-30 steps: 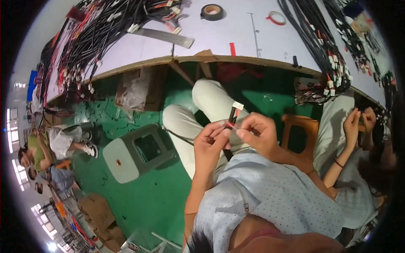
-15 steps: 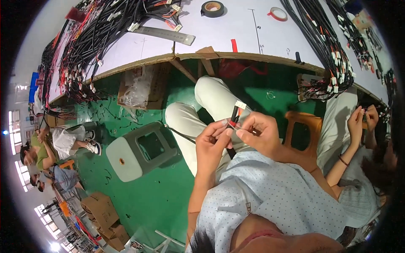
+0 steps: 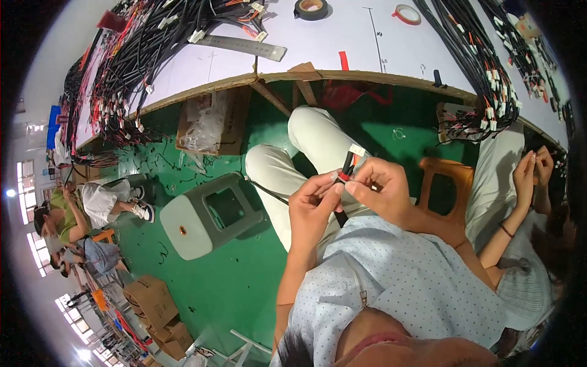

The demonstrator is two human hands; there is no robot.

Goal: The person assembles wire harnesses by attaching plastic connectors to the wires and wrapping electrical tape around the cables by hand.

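Over my lap I hold a black cable (image 3: 348,163) whose upper end carries orange and black wires and a white connector (image 3: 356,149). My left hand (image 3: 313,205) is closed round the cable, thumb and fingers pinched near a band of red tape (image 3: 343,177). Right beside it my right hand (image 3: 385,186) pinches at the same red band with thumb and forefinger. The fingertips of both hands nearly meet there and partly cover the tape. Below the hands, more of the black cable runs down across my lap.
Ahead is a white table edge (image 3: 367,76) with bundles of black cables (image 3: 159,52), a steel ruler (image 3: 244,46), black tape (image 3: 311,8) and a red tape roll (image 3: 407,14). A grey stool (image 3: 189,226) stands left, an orange stool (image 3: 455,211) right. A co-worker's hands (image 3: 533,168) work at far right.
My fingers have drawn closer together at the red band, which now looks tighter round the cable. The whole view has shifted slightly.
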